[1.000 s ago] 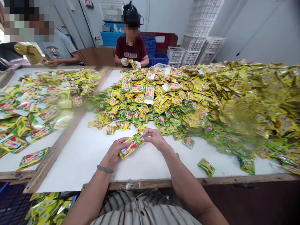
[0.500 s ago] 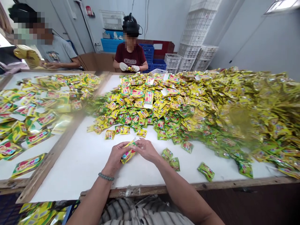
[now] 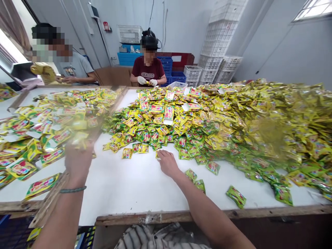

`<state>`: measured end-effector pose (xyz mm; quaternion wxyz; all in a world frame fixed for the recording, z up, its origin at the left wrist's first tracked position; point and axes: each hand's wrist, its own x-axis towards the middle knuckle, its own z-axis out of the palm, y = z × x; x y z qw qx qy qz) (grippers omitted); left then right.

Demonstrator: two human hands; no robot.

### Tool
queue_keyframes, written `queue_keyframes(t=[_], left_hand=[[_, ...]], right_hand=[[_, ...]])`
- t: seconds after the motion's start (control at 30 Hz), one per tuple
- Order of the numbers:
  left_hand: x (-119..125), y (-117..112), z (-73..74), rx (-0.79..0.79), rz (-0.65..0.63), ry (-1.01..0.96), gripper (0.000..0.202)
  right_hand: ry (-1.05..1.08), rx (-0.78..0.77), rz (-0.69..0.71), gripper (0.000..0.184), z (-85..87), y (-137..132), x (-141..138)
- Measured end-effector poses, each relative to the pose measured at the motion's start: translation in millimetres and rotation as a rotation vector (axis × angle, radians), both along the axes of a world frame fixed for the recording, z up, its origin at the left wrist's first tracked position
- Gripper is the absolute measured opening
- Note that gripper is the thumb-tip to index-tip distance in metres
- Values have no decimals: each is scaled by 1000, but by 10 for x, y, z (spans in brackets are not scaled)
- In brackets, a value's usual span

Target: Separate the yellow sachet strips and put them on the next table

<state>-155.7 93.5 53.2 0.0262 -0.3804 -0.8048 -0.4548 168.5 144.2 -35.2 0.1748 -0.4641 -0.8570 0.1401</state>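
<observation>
My left hand (image 3: 79,159), smeared by motion, is over the wooden divider (image 3: 58,188) on the left. A blurred yellow shape (image 3: 79,140) shows at its fingertips; whether the hand grips it I cannot tell. On the white tabletop (image 3: 116,186), my right hand (image 3: 167,162) has its fingers pressed together over a small yellow packet (image 3: 157,154), mostly hidden beneath them. Several small packets (image 3: 127,153) lie just left of that hand, and green packets (image 3: 191,174) lie by its wrist. Beyond it rises a large heap of yellow and green packets (image 3: 192,133).
Printed cartons (image 3: 43,185) lie across the divider at left, and more cartons (image 3: 168,114) rest on the heap. A wooden edge (image 3: 178,217) borders the table in front of me. Two co-workers (image 3: 149,71) sit at the far side. White crates (image 3: 207,72) are stacked behind.
The carton that both hands held has left the middle. My left hand has swung left to the divider; my right hand has moved onto a small packet. The view has shifted slightly.
</observation>
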Motion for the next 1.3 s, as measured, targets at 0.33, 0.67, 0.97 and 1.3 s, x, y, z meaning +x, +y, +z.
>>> queue_keyframes(t=[0.33,0.67,0.97,1.3], left_hand=[[1038,500,-465,-367,-553,335,33],[1065,619,-667,-526,-652,179,30],[1492,61,-655,-99,-595,-878,55],[1825,-127,-595,-56,-608,-1148,39]], right_hand=[[342,-131,-89,21,-54,-51,7],[679,-401,-251,17,32,-36,25],[1074,-748,-93,36,144,-80,-12],[1007,-657,-36,40,139,-199,-61]])
